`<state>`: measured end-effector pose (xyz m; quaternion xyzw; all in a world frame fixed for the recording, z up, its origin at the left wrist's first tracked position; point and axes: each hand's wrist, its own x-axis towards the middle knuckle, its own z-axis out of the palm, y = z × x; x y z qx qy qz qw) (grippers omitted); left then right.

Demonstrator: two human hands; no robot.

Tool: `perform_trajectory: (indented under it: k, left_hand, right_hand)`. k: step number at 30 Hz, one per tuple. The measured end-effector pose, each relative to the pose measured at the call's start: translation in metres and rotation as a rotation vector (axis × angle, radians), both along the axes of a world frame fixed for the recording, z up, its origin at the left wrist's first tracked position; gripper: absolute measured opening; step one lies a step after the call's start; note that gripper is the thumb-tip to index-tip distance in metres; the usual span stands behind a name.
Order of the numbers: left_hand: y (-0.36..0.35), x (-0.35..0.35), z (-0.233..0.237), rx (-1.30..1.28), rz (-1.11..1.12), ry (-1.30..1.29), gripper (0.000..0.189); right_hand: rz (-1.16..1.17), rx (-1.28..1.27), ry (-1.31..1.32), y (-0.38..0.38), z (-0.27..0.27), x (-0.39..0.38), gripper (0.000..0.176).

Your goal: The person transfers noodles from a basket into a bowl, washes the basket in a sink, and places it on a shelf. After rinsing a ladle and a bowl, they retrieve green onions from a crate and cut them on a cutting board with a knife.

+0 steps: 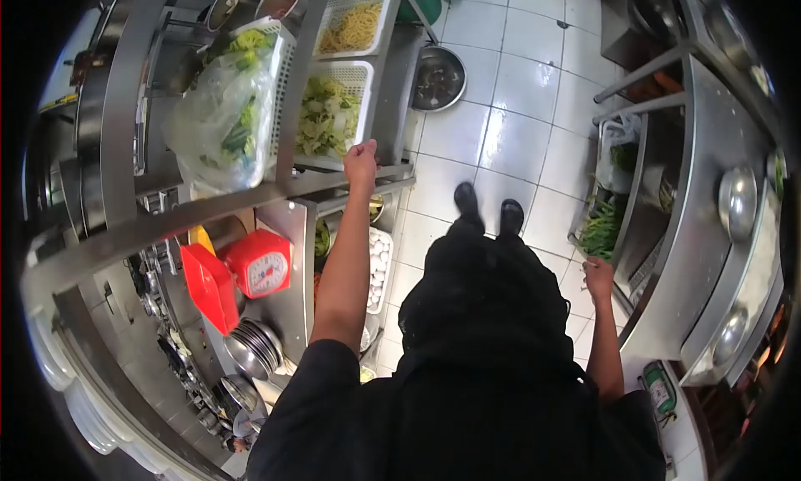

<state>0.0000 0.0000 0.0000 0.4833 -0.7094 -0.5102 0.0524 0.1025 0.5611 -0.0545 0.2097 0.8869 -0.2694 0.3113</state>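
"White basket (367,97) by the left hand (361,160)! Is the hand holding it?"

"I can't tell. Its fingers are curled, right by the basket's bottom corner, near the upper middle of the frame."

"What's inside?"

"Cut green leaves (327,122), just up and left of that hand. Above them, another white tray (384,18) has yellow noodles (353,28)."

"And the right hand (597,279)?"

"Right side of the frame, fingers bent. I can't tell if it holds anything. Long green stalks (602,229) are just above it."

"What's farther out?"

"A red scale (269,264) at the left, a shiny bowl (738,203) at the far right, and a round pan (440,79) on the floor (521,80), top middle."
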Motion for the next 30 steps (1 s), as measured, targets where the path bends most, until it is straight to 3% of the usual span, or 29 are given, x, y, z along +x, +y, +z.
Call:
perform_trajectory:
  k: [2, 3, 5, 9, 11, 13, 14, 15, 16, 17, 18, 19, 21, 24, 27, 30]
  left_hand:
    - [0.003, 0.01, 0.0, 0.084, 0.087, 0.06, 0.023]
    - [-0.006, -0.05, -0.022, 0.143, 0.088, 0.059, 0.023]
    - [-0.024, -0.068, -0.032, 0.053, 0.089, 0.098, 0.02]
    - [-0.054, -0.1, -0.044, -0.059, 0.09, 0.129, 0.021]
    - [-0.062, -0.094, -0.065, -0.153, -0.04, 0.13, 0.019]
    - [-0.052, -0.089, -0.051, 0.111, -0.039, 0.17, 0.014]
    - [-0.044, -0.085, -0.045, 0.15, -0.034, 0.128, 0.014]
    - [-0.034, -0.081, -0.038, 0.187, -0.027, 0.088, 0.014]
    - [-0.024, -0.078, -0.034, 0.145, -0.026, 0.055, 0.014]
    - [-0.015, -0.071, -0.028, 0.102, -0.022, 0.017, 0.014]
    - [-0.01, -0.064, -0.018, 0.162, 0.012, -0.008, 0.015]
    - [-0.003, -0.059, -0.01, 0.23, 0.047, -0.034, 0.016]
    - [0.011, -0.044, 0.01, 0.217, 0.068, -0.017, 0.019]
    - [0.028, -0.02, 0.026, 0.237, 0.156, -0.071, 0.018]
    - [0.05, -0.007, 0.033, 0.259, 0.279, -0.092, 0.016]
    - [0.061, -0.005, 0.037, 0.325, 0.371, -0.095, 0.018]
  right_hand:
    - [-0.312, -0.308, -0.022, -0.005, 0.001, -0.004, 0.024]
    - [-0.312, -0.25, -0.01, -0.014, 0.017, -0.071, 0.024]
    - [-0.364, -0.373, -0.028, -0.049, 0.027, -0.102, 0.025]
    - [-0.295, -0.39, -0.002, -0.109, 0.0, -0.149, 0.029]
    - [-0.22, -0.358, 0.014, -0.152, -0.001, -0.185, 0.031]
    - [0.015, -0.413, 0.105, -0.206, -0.011, -0.231, 0.03]
    - [0.112, -0.439, 0.29, -0.239, -0.03, -0.249, 0.032]
    - [0.175, -0.448, 0.336, -0.276, -0.041, -0.276, 0.036]
    - [0.132, -0.509, 0.13, -0.319, -0.018, -0.309, 0.039]
    - [0.183, -0.57, 0.309, -0.363, -0.025, -0.332, 0.043]
    - [0.072, -0.83, 0.307, -0.407, -0.037, -0.352, 0.046]
    - [0.227, -0.74, 0.446, -0.446, -0.032, -0.38, 0.054]
    - [0.067, -0.799, 0.243, -0.512, -0.029, -0.421, 0.075]
    - [-0.268, -0.843, 0.11, -0.598, -0.063, -0.457, 0.07]
    - [-0.196, -0.85, -0.048, -0.601, -0.027, -0.492, 0.056]
    - [-0.025, -0.51, 0.074, -0.606, -0.02, -0.504, 0.031]
